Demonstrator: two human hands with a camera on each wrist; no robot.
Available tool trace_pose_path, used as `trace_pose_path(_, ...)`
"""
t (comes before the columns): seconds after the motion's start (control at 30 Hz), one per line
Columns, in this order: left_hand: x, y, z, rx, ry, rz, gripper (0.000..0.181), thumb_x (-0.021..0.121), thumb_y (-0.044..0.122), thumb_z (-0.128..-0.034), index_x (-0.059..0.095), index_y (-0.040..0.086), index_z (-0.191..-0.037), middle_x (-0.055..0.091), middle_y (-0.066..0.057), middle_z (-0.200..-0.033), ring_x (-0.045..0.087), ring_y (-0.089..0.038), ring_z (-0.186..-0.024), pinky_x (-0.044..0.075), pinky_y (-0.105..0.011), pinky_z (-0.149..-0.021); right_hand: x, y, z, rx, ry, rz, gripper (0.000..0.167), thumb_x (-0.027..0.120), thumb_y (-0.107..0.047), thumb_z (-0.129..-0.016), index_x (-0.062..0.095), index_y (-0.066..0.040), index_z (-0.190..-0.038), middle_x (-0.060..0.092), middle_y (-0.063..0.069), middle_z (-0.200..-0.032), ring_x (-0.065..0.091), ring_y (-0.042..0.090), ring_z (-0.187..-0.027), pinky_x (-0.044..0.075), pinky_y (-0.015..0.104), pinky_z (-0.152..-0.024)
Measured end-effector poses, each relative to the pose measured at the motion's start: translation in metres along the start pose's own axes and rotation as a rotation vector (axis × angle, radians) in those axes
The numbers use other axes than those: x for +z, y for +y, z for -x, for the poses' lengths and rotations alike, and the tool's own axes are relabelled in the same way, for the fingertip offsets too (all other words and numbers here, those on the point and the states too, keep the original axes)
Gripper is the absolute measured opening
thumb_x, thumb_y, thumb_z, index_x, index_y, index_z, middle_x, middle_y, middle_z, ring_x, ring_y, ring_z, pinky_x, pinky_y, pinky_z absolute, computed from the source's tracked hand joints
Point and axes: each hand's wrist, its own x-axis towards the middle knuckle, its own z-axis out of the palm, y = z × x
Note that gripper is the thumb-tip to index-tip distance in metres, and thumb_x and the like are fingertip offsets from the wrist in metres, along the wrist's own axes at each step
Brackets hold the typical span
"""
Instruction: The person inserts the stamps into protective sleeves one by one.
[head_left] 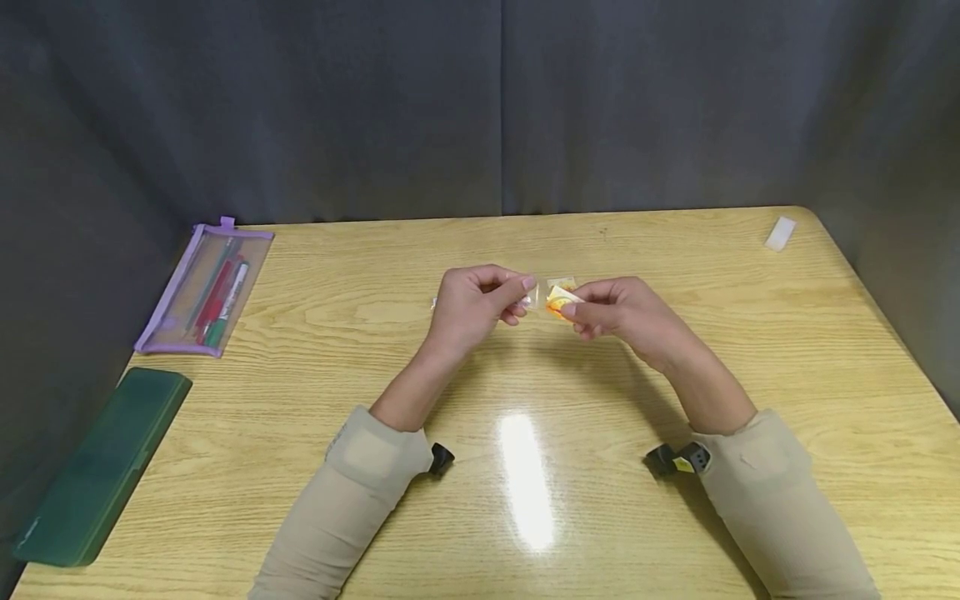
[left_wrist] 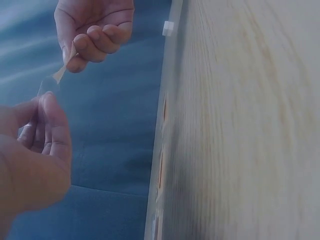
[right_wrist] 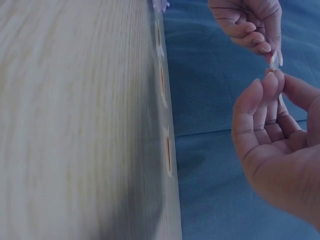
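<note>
My left hand [head_left: 474, 307] pinches a small clear plastic piece [head_left: 532, 297] between thumb and index finger, above the middle of the table. Facing it, my right hand [head_left: 630, 315] pinches a small card-like piece [head_left: 559, 302] with yellow, orange and white print. In the left wrist view, the clear plastic [left_wrist: 49, 87] meets the tan edge of the printed piece [left_wrist: 61, 73]; whether they are joined I cannot tell. Behind the right fingers shows part of another yellow-printed clear packet [head_left: 561, 282]. Fingers hide much of both held pieces.
On the wooden table [head_left: 300, 517], a mesh pouch with purple trim [head_left: 180, 287] holds several pens at the left. A dark green case [head_left: 101, 467] lies nearer. A small white block [head_left: 781, 233] sits at the far right corner. Dark curtains [head_left: 375, 108] hang behind.
</note>
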Motion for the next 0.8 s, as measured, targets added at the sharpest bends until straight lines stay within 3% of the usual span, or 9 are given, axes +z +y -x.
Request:
trace_pose_path(0.3, -0.0011, -0.0002, -0.0010, -0.038, -0.008, -0.038, 0.023, 0.074, 0.022, -0.0947, 0.075, 0.000, -0.085, 0.067, -0.004, -0.069, 0.063, -0.012, -0.057, 0.058, -0.023, -0.056, 0.0001, 0.0014, -0.0018, -0.005, 0.005, -0.022, 0.013, 0.066, -0.014, -0.098, 0.069, -0.002, -0.101, 0.063, -0.003, -0.076, 0.062, 0.010, -0.069, 0.060, 0.028, -0.072)
trace_pose_path(0.6, -0.0014, 0.0005, -0.0011, -0.093, -0.050, -0.049, 0.016, 0.070, 0.014, -0.0970, 0.078, 0.002, -0.104, 0.077, -0.013, -0.091, 0.069, -0.011, -0.064, 0.062, -0.025, -0.062, -0.0007, 0.0042, -0.0038, 0.008, 0.000, 0.004, 0.017, 0.065, -0.017, -0.099, 0.067, 0.000, -0.103, 0.062, -0.004, -0.077, 0.062, 0.011, -0.071, 0.059, 0.031, -0.075)
trace_pose_path(0.8, -0.0020, 0.0003, -0.0008, -0.111, -0.075, -0.092, 0.017, 0.071, 0.014, -0.0957, 0.078, 0.008, -0.109, 0.077, -0.009, -0.101, 0.070, -0.013, -0.069, 0.063, -0.031, -0.066, -0.0014, 0.0037, -0.0039, 0.020, 0.014, 0.026, 0.021, 0.066, -0.018, -0.099, 0.067, 0.002, -0.107, 0.064, -0.002, -0.080, 0.060, 0.011, -0.071, 0.058, 0.034, -0.079)
